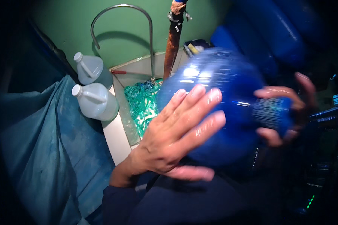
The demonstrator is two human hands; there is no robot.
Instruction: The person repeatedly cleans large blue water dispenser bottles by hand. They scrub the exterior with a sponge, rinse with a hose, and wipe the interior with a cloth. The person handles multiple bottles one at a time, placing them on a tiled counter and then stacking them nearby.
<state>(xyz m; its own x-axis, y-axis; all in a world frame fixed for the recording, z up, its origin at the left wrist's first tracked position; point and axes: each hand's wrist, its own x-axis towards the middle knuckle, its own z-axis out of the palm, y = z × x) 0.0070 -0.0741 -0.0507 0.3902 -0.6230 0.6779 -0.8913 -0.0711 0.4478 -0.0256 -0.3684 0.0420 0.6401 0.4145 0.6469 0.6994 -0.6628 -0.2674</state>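
A large translucent blue water jug (229, 138) lies tilted in front of me, its neck pointing right, and it is smeared by motion. My left hand (172, 135) is laid against the jug's near left side, fingers stretched out and apart. Around the jug's neck (268, 112) the fingers and thumb of my right hand (300, 101) are closed. The far side of the jug and part of the right hand are hidden or dark.
Left of the basin, two clear plastic jugs (97, 103) with white caps stand beside blue cloth (45, 150). A curved metal spout (151, 41) rises over green netting-like material (141, 105). A rusty pipe (171, 48) runs up the green wall. Blue containers (266, 30) stand at upper right.
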